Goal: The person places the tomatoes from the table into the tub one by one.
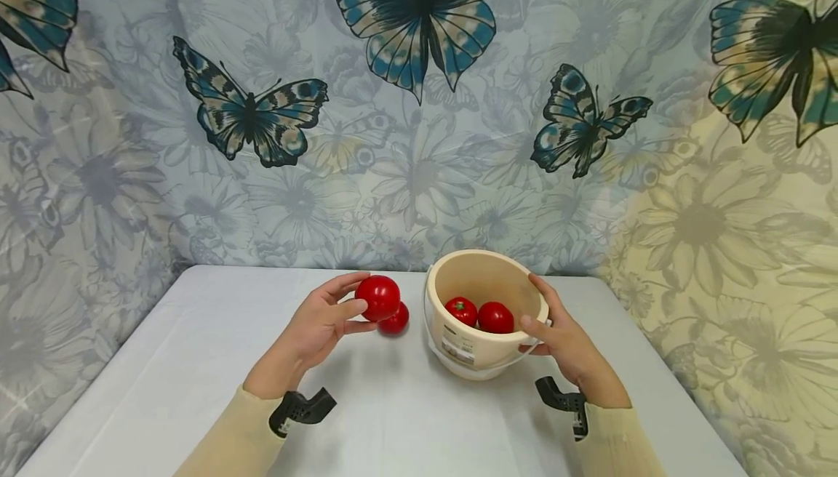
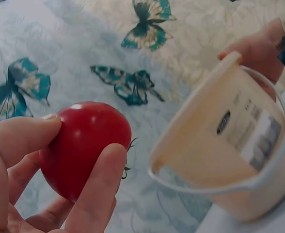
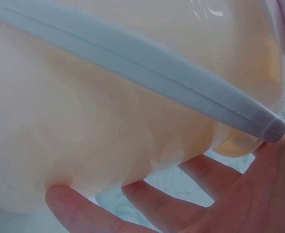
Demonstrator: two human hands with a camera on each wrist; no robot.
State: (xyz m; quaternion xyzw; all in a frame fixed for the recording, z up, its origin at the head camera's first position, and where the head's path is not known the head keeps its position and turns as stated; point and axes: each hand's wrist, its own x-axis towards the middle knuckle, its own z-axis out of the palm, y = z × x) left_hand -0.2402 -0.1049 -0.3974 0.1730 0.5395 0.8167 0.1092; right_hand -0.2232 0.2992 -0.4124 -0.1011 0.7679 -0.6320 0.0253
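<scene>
A red tomato [image 2: 87, 145] is pinched between the thumb and fingers of my left hand [image 1: 330, 321], raised left of the bucket; a bit of green stem shows in the left wrist view. My right hand [image 1: 566, 339] grips the right rim of a cream bucket [image 1: 481, 353], thumb at the inside and fingers on the outer wall. The bucket tips slightly toward me. Inside it lie two tomatoes, one with its green top [image 1: 461, 310] facing up and a plain red one [image 1: 495, 318]. Another tomato [image 1: 395, 321] is on the table, partly hidden behind the held one.
The bucket's white handle [image 2: 215, 187] hangs down across its front, below a printed label [image 1: 457, 346]. A white cloth covers the table [image 1: 164, 361]. Behind the table's far edge hangs a butterfly-patterned curtain [image 1: 419, 171].
</scene>
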